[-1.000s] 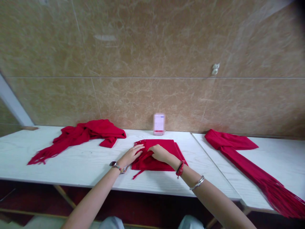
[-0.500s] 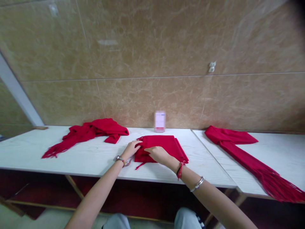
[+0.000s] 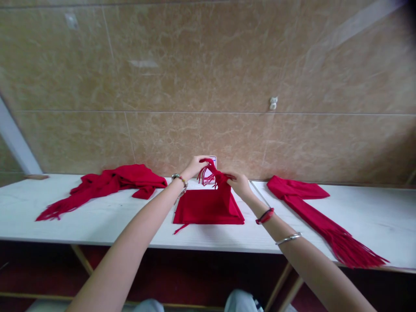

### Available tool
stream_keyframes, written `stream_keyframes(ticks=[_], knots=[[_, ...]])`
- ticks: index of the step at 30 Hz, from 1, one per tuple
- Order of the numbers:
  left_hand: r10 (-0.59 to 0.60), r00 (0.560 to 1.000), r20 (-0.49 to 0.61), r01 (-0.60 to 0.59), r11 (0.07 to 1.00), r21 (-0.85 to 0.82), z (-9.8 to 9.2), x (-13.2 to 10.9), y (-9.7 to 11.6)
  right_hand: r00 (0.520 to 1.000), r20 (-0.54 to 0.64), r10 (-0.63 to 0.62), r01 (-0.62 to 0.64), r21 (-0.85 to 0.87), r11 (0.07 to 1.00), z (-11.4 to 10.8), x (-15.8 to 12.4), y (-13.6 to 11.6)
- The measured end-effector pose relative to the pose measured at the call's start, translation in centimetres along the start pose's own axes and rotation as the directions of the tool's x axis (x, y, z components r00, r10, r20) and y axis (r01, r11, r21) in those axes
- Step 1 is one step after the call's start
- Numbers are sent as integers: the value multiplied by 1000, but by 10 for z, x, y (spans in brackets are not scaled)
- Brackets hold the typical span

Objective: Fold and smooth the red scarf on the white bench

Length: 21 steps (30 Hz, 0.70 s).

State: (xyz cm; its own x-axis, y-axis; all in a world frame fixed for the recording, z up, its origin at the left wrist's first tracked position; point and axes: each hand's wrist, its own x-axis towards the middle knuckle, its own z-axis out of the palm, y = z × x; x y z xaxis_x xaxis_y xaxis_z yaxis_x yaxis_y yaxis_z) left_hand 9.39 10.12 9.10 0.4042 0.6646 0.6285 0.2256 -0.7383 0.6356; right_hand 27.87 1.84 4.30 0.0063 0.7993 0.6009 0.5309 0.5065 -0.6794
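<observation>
A red fringed scarf (image 3: 204, 210) lies folded into a flat block at the middle of the white table, with one end lifted off it. My left hand (image 3: 197, 166) is closed on the fringed edge of that raised end. On its right side, my right hand (image 3: 238, 182) pinches the same end, holding it above the folded part. A few fringe strands stick out at the block's front left corner. The raised end partly covers a phone (image 3: 212, 164) standing against the wall.
A crumpled red scarf (image 3: 130, 177) lies on the left of the white table (image 3: 113, 223). To the right, another red scarf (image 3: 308, 212) is bent, its fringe over the front edge. Behind is a tiled wall (image 3: 195, 78); dark red shelves (image 3: 182, 277) are below.
Both hands have risen from the folded scarf, lifting its fringed end up and toward the wall. My right hand has moved to the right, away from my left. The view has shifted slightly.
</observation>
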Motion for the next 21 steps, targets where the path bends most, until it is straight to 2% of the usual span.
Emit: stream_keyframes(ticks=[3, 6, 9, 11, 13, 15, 18, 20, 21], knots=[[104, 993, 52, -103, 994, -24, 47, 34, 22, 997, -59, 48, -38, 153, 988, -44, -6, 19], [188, 972, 140, -185, 982, -32, 102, 51, 36, 983, -111, 143, -108, 274, 956, -83, -27, 46], [240, 917, 318, -242, 970, -35, 150, 48, 40, 930, -219, 295, -225, 294, 929, -114, -58, 82], [269, 879, 394, -292, 957, -3, 167, 34, 32, 879, -262, 398, -349, 216, 912, -130, -80, 107], [263, 885, 384, -324, 940, 103, 168, 12, 16, 849, -254, 463, -468, 45, 883, -141, -99, 125], [162, 918, 362, -270, 923, 274, 155, -14, -8, 876, -246, 414, -463, -193, 865, -147, -109, 132], [-92, 958, 271, -58, 865, 498, 121, -55, -46, 970, -170, 173, -236, -485, 842, -136, -104, 121], [-253, 931, 263, 53, 806, 589, 98, -80, -66, 997, -38, 74, -83, -563, 823, -114, -90, 105], [-273, 917, 292, 40, 790, 611, 86, -90, -73, 997, 47, 60, -23, -574, 819, -99, -83, 97]])
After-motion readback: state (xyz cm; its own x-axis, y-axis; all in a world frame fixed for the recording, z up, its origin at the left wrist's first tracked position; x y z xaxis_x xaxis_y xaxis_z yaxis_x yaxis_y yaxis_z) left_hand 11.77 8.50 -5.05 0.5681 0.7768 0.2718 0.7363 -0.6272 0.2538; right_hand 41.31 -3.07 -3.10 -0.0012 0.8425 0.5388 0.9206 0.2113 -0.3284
